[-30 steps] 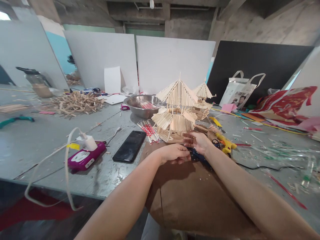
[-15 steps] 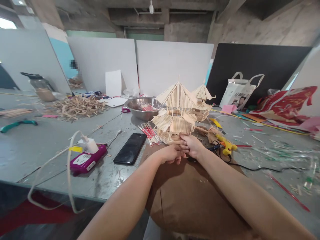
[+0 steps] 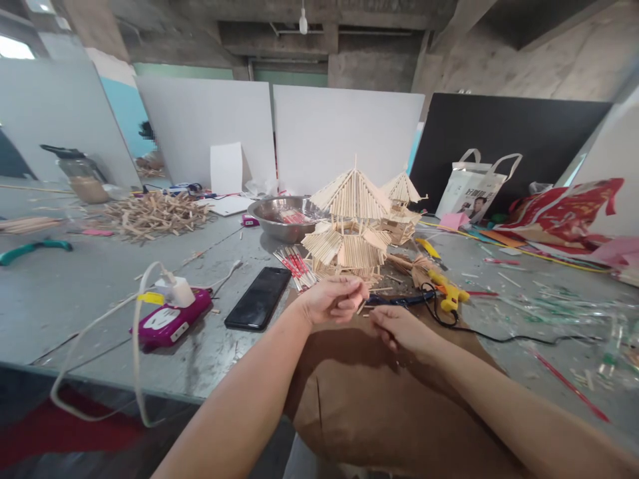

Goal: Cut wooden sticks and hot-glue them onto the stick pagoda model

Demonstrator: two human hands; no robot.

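A two-tiered pavilion model of thin wooden sticks [image 3: 355,223] stands at the table's middle. My left hand [image 3: 337,299] is closed just in front of its base, fingers curled together; whatever it pinches is too small to make out. Close by on the right, my right hand [image 3: 394,326] is also closed over the brown apron, thumb against forefinger, its contents likewise unclear. A small gap separates the two hands. A second stick pavilion [image 3: 402,206] stands behind. Red-and-white packaged sticks [image 3: 295,266] lie left of the model, and a yellow glue gun [image 3: 449,291] lies right of it.
A black phone [image 3: 258,298] and a purple power strip [image 3: 172,319] with a looping white cable lie left. Behind are a metal bowl [image 3: 284,219] and a stick pile [image 3: 157,216]. Plastic wrappers [image 3: 554,299] and a black cord spread right.
My hands have drawn apart and back from the model's base. The right hand has come lower, toward the apron, and the left has turned with its fingers curled.
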